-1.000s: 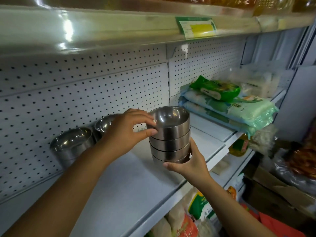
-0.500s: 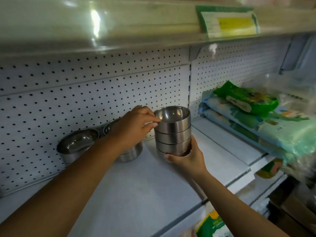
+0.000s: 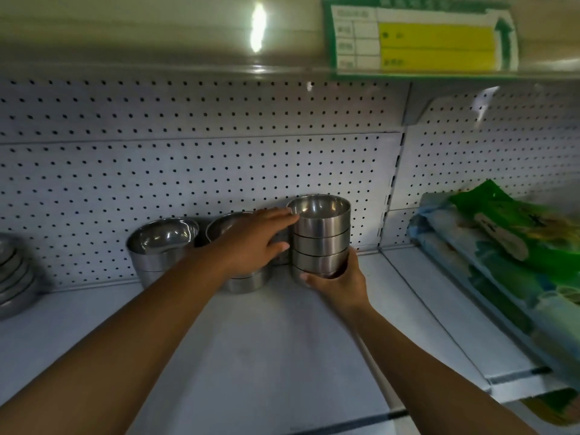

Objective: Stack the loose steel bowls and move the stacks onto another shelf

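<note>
The fingers (image 3: pixel 353 257) and thumb of the right hand (image 3: pixel 340 287) are seen curled round the lowest bowl of a stack of four steel bowls (image 3: pixel 321 237), while the left hand (image 3: pixel 254 243) is laid flat-fingered against the top bowl's wall, gripping nothing. The stack is held near the back edge of the shelf (image 3: pixel 282 356), just beside two other bowl stacks (image 3: pixel 163 243); whether it is set down cannot be told. The bowls are judged stiff, light and slick, liable to slide apart if tilted; support under the base with a steadying touch at the rim is advised.
</note>
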Tool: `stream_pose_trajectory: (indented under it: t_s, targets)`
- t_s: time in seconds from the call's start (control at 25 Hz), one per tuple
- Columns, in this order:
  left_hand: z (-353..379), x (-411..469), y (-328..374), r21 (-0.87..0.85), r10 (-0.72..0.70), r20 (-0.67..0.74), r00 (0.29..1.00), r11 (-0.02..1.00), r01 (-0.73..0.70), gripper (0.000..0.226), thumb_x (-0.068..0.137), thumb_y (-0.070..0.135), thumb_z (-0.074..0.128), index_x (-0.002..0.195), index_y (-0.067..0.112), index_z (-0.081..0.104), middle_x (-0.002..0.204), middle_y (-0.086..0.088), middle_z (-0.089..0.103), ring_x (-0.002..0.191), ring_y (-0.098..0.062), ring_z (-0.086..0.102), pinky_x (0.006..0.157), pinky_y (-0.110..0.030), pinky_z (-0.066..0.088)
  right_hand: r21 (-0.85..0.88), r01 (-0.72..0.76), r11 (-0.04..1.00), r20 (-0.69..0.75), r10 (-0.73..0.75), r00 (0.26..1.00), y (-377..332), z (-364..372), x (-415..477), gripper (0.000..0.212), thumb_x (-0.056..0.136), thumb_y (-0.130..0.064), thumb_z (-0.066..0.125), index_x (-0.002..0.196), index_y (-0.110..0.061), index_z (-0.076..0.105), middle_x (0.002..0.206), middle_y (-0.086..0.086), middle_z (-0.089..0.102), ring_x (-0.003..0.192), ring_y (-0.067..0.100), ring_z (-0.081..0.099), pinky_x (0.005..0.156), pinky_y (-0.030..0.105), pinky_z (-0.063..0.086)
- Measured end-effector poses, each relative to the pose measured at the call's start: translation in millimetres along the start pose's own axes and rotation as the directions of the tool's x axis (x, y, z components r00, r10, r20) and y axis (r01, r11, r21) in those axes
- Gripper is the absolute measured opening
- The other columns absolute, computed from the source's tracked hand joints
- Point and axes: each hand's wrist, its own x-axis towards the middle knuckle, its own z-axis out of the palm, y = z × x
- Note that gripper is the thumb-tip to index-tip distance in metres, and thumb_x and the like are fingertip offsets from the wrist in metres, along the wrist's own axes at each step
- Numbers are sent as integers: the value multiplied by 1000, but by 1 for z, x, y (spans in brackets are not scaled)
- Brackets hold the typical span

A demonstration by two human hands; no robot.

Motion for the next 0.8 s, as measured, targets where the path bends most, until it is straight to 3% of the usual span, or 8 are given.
stream_pose_trajectory:
  t_s: [0.12,0.24,0.48,0.56,0.72,0.8]
  targets:
    - [2,-1,3,42,-32,-25,999,999,33,62,102,28,58,158,28,31,166,4,29,150,-18,31,121,-32,24,15,10,1000,34,-11,999,0,6,11,101,57,-28,102,133,-42,36,116,-26,53,101,-7,56,63,6,47]
    - [3,-2,3,72,-54,-45,998,996,57,59,104,24,53,158,31,29,164,5,33,146,-19,37,118,-40,34,24,-4,1000,62,3,998,-1,14,17,103,58,-24,101,136,-38,35,119,-19,51,99,-7,53,64,7,45]
    - [9,-3,2,137,-83,-43,996,987,88,62,104,26,54,159,31,27,167,8,24,151,-18,29,122,-39,28,4,-18,1000,85,17,996,1,16,22,103,60,-23,101,133,-41,31,128,-11,51,105,6,57,71,9,44]
    - [11,-4,5,123,-107,-45,993,986,112,64,103,28,56,159,31,26,168,7,23,152,-18,26,123,-40,26,-24,-18,1000,99,20,995,-1,14,24,105,60,-25,101,138,-37,31,128,-11,48,110,12,54,79,15,45]
    - [12,-21,22,-65,-165,-154,974,986,156,64,98,30,65,156,26,37,162,2,37,149,-18,33,121,-44,31,-136,-44,990,160,66,985,-2,6,24,100,63,-32,100,140,-21,37,137,0,56,119,21,58,90,30,47]
    - [18,-38,33,-191,-239,-214,947,961,199,62,97,32,66,153,28,41,158,3,41,145,-15,37,117,-33,33,-191,-54,980,185,90,979,-3,-1,18,89,71,-32,96,139,-15,42,140,5,60,123,26,61,88,30,47]
